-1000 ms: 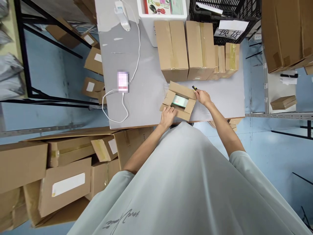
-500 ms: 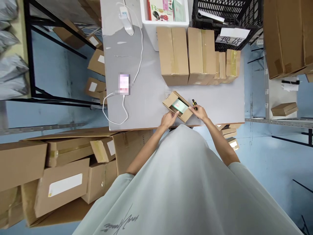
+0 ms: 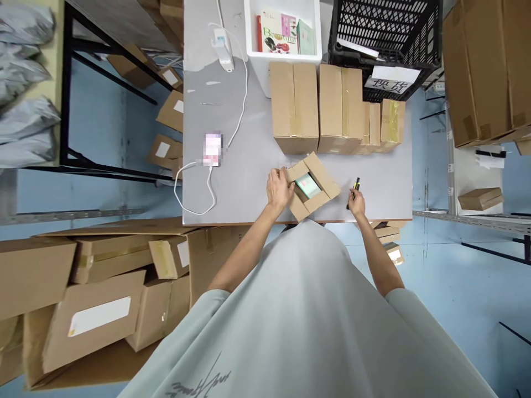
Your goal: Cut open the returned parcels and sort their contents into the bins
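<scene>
A small cardboard box [image 3: 327, 176] lies at the table's front edge, its flaps folded outward. Inside it sits a pale green packet [image 3: 308, 185] with white and pink print. My left hand [image 3: 279, 188] is closed on the box's left side, the fingertips partly hidden at the flap. To the right of the box, apart from it, my right hand [image 3: 357, 204] grips a black and yellow utility knife [image 3: 355, 188]. The knife points away from me over the tabletop; whether its blade is out, I cannot tell.
Several closed cartons [image 3: 294, 105] stand in a row behind the box. Further back are a white bin [image 3: 286, 57] with books and a black crate [image 3: 385, 27]. A phone [image 3: 213, 148] on a white cable lies left. A large carton [image 3: 215, 254] of boxes stands lower left.
My right hand has let go of the box and moved right, now with the knife in it. The box has turned and its flaps are spread wider. My left hand has shifted to its left side.
</scene>
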`<state>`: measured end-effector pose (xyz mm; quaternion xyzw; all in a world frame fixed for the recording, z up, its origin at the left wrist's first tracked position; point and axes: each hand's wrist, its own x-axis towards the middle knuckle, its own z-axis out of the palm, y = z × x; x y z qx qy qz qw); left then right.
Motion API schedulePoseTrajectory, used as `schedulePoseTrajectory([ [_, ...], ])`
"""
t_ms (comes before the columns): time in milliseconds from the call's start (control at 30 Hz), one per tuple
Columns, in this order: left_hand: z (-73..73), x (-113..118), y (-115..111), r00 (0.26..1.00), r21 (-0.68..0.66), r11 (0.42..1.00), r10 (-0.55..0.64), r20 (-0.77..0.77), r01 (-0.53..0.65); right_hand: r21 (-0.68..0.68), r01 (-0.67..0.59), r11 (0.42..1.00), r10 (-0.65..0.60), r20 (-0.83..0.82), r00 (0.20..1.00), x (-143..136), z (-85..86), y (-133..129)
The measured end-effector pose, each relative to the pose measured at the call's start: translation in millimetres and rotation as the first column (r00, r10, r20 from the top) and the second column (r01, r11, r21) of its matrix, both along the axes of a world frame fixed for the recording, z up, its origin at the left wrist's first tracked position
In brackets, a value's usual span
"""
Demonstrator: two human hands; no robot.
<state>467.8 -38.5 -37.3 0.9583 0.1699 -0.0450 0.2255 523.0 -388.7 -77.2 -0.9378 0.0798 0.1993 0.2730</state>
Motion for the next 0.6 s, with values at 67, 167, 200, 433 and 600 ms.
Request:
schedulePoseTrajectory([
  [67, 4.9, 14.2, 5.4, 0.996, 0.028, 0.996, -0.08, -0.045, 0.081, -0.039, 0.052, 0.998, -0.053, -0.039, 0.998, 3.5, -4.0, -12.2],
  [167, 10.7, 26.5, 8.7, 0.976, 0.058, 0.982, -0.168, -0.135, 0.177, -0.016, 0.069, 0.997, -0.07, -0.052, 0.996, 5.4, -6.8, -17.7],
  [200, 12.2, 27.8, 9.0, 0.972, 0.062, 0.979, -0.181, -0.151, 0.192, -0.004, 0.069, 0.998, -0.069, -0.042, 0.997, 5.0, -6.3, -16.3],
  [433, 16.1, 16.1, 30.1, 0.995, -0.073, 0.997, 0.004, -0.097, -0.011, 0.197, 0.087, 0.977, -0.142, 0.284, 0.948, -28.6, 26.5, 27.1],
  [600, 8.6, -7.7, 48.3, 0.93, -0.314, 0.875, 0.353, -0.104, -0.368, 0.201, -0.33, 0.922, 0.273, 0.263, 0.925, -63.3, 64.7, 87.6],
])
